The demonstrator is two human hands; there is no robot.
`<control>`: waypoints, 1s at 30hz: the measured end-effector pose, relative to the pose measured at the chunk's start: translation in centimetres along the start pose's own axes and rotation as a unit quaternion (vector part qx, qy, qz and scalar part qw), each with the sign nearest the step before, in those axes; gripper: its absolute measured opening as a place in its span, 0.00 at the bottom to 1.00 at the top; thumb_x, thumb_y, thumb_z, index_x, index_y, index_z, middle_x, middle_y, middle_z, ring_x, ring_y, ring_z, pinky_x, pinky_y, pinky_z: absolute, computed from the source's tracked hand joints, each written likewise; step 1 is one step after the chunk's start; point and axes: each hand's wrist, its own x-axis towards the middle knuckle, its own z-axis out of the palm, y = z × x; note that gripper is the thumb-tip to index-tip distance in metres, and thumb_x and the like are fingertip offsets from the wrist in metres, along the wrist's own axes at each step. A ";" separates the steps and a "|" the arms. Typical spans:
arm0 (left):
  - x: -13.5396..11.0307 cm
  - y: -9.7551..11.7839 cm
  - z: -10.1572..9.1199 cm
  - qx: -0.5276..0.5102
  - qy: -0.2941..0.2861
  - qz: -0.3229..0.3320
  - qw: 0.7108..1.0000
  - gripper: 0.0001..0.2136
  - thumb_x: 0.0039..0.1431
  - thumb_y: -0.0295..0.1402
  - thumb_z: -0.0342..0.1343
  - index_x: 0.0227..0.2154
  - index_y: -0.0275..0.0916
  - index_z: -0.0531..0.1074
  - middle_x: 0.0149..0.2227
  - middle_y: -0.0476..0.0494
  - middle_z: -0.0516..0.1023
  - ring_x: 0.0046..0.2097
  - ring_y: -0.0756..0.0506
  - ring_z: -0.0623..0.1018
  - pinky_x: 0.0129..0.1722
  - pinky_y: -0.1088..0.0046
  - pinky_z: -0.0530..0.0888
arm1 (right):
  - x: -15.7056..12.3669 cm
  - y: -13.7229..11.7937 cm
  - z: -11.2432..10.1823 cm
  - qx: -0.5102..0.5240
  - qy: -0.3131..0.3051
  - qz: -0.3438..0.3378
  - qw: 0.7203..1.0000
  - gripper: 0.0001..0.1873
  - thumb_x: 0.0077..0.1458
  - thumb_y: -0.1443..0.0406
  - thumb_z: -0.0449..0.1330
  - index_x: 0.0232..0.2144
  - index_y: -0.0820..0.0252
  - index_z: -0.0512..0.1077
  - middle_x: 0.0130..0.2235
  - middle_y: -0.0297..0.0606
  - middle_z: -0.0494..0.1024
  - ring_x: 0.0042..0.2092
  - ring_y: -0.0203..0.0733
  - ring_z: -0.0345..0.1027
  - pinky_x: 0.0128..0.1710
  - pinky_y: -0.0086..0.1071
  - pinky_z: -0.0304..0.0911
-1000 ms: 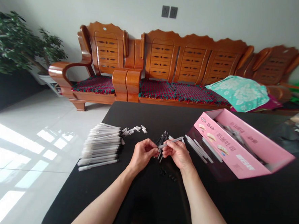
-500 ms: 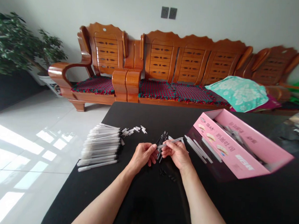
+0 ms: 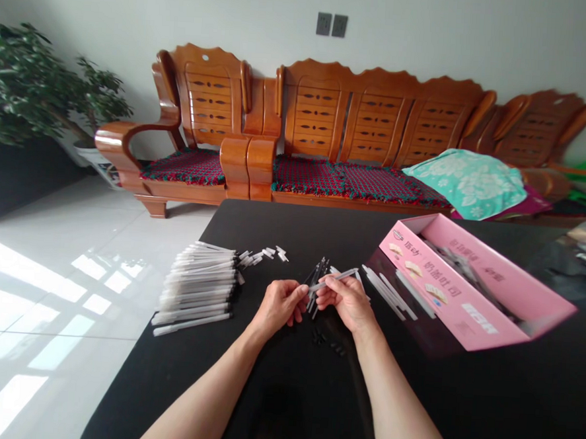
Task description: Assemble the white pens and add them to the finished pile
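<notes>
My right hand [image 3: 346, 302] pinches a frosted white pen barrel [image 3: 336, 278] that slants up to the right. My left hand [image 3: 280, 305] is closed at the barrel's lower end, its fingertips pinched on something small that I cannot make out. Both hands hover over the black table [image 3: 273, 377], just in front of a small bunch of dark refills [image 3: 317, 274]. A few tiny black parts [image 3: 326, 341] lie on the table under my right wrist.
A stack of several white pens [image 3: 197, 286] lies at the table's left, with loose white caps [image 3: 266, 253] behind it. More barrels [image 3: 390, 292] lie beside an open pink box [image 3: 472, 283] on the right. A wooden sofa [image 3: 358, 131] and a plant [image 3: 28, 84] stand beyond.
My left hand's fingertips have shifted slightly along the barrel's lower end. My right hand and the barrel have stayed almost still.
</notes>
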 end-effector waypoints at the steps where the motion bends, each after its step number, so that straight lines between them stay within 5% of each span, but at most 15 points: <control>1: 0.0 0.0 0.0 0.001 0.007 0.006 1.000 0.20 0.56 0.49 0.58 0.25 0.34 0.71 0.20 0.47 0.73 0.17 0.52 0.71 0.12 0.82 0.64 | 0.0 0.0 0.0 -0.001 0.000 0.000 1.000 0.12 0.52 0.60 0.68 0.33 0.65 0.77 0.26 0.41 0.82 0.22 0.40 0.76 0.22 0.30 0.74; 5: 0.0 0.2 0.0 -0.012 0.039 0.023 0.999 0.17 0.48 0.46 0.65 0.28 0.35 0.71 0.18 0.50 0.72 0.18 0.52 0.71 0.14 0.81 0.67 | 0.0 0.1 0.0 -0.002 0.002 0.003 1.000 0.12 0.52 0.60 0.67 0.33 0.65 0.77 0.26 0.40 0.82 0.22 0.40 0.76 0.22 0.30 0.74; 11: -0.1 0.2 0.0 0.011 0.007 0.004 1.000 0.22 0.58 0.52 0.54 0.25 0.34 0.72 0.20 0.46 0.74 0.16 0.52 0.71 0.11 0.82 0.62 | 0.0 0.0 0.0 -0.004 0.002 0.008 1.000 0.12 0.52 0.60 0.68 0.33 0.65 0.77 0.26 0.41 0.82 0.22 0.40 0.76 0.22 0.29 0.74; 16: 0.0 0.3 -0.2 0.027 0.037 0.012 0.999 0.17 0.48 0.45 0.65 0.27 0.36 0.72 0.18 0.51 0.72 0.16 0.52 0.70 0.12 0.81 0.63 | 0.0 0.1 0.0 -0.015 -0.002 0.010 1.000 0.12 0.52 0.60 0.67 0.33 0.65 0.77 0.26 0.41 0.82 0.22 0.40 0.76 0.22 0.30 0.74; 22: -0.3 0.4 -0.1 0.072 0.007 0.023 0.997 0.21 0.59 0.51 0.53 0.25 0.36 0.72 0.19 0.47 0.73 0.16 0.51 0.70 0.12 0.80 0.62 | 0.0 0.0 0.1 -0.022 0.007 0.011 1.000 0.14 0.51 0.59 0.68 0.33 0.65 0.77 0.25 0.40 0.81 0.22 0.39 0.75 0.22 0.29 0.73; 25: -0.3 0.6 -0.4 0.093 0.000 0.033 0.995 0.18 0.55 0.49 0.59 0.25 0.36 0.72 0.18 0.49 0.72 0.17 0.52 0.70 0.14 0.80 0.62 | 0.0 0.0 0.2 -0.026 0.007 0.012 1.000 0.14 0.51 0.58 0.68 0.32 0.65 0.77 0.25 0.40 0.81 0.21 0.39 0.75 0.21 0.29 0.73; 30: 0.3 1.1 -3.3 0.113 0.192 0.111 0.969 0.13 0.58 0.44 0.56 0.36 0.39 0.76 0.24 0.49 0.75 0.21 0.51 0.73 0.20 0.80 0.67 | 0.0 -0.2 0.1 0.002 0.039 -0.014 0.999 0.15 0.53 0.56 0.66 0.26 0.63 0.73 0.23 0.39 0.80 0.21 0.41 0.74 0.19 0.31 0.72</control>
